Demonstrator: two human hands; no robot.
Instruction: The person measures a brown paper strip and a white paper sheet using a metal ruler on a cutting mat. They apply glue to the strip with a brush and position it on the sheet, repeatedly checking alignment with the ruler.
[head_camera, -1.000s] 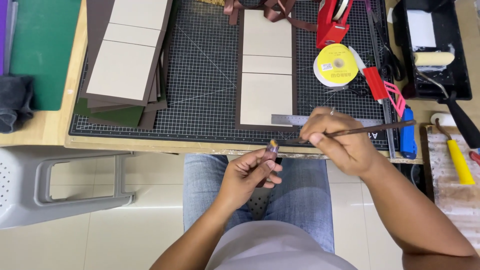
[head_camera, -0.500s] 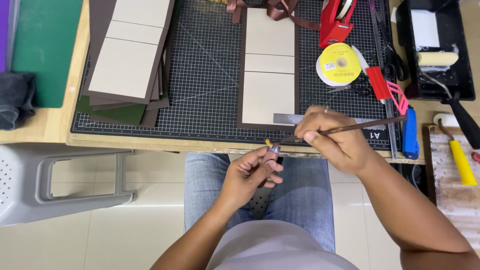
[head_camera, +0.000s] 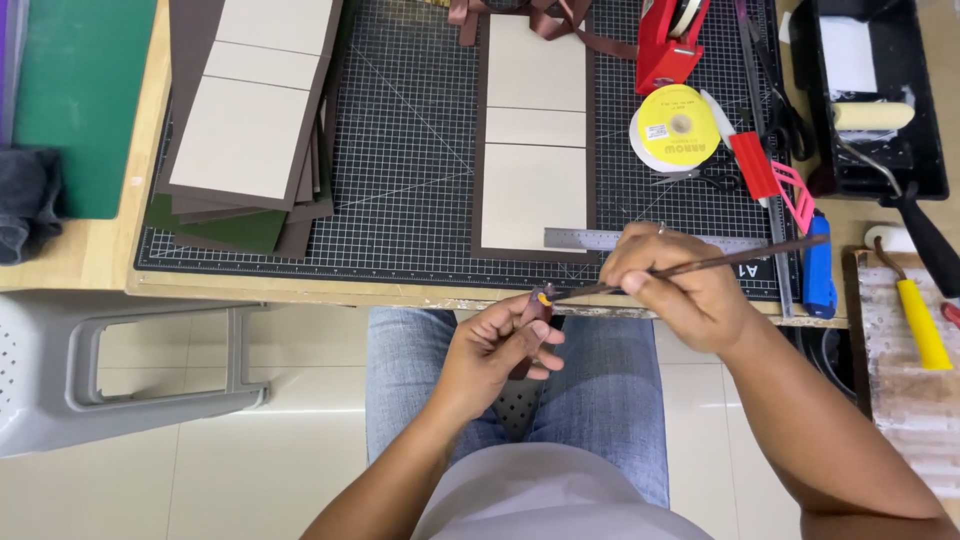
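My right hand (head_camera: 668, 282) holds a thin dark brush (head_camera: 740, 258) by its handle, tip pointing left. The tip touches the end of a short brown strip (head_camera: 528, 318) pinched in my left hand (head_camera: 492, 350) below the table's front edge, above my lap. A yellow dab sits at the brush tip. Just beyond my hands a brown cover with three beige boards (head_camera: 534, 140) lies on the black gridded cutting mat (head_camera: 410, 160), with a steel ruler (head_camera: 590, 238) at its near edge.
A stack of brown covers with beige boards (head_camera: 250, 110) lies at the mat's left. A yellow tape roll (head_camera: 674, 128), red tape dispenser (head_camera: 668, 40), scissors (head_camera: 780, 100), blue cutter (head_camera: 818, 270), black tray with paint roller (head_camera: 868, 100) are at right. Grey plastic stool (head_camera: 110, 370) at lower left.
Both hands stay nearly in place; the brush tip keeps working at the strip's end, with the brush handle tilting slightly.
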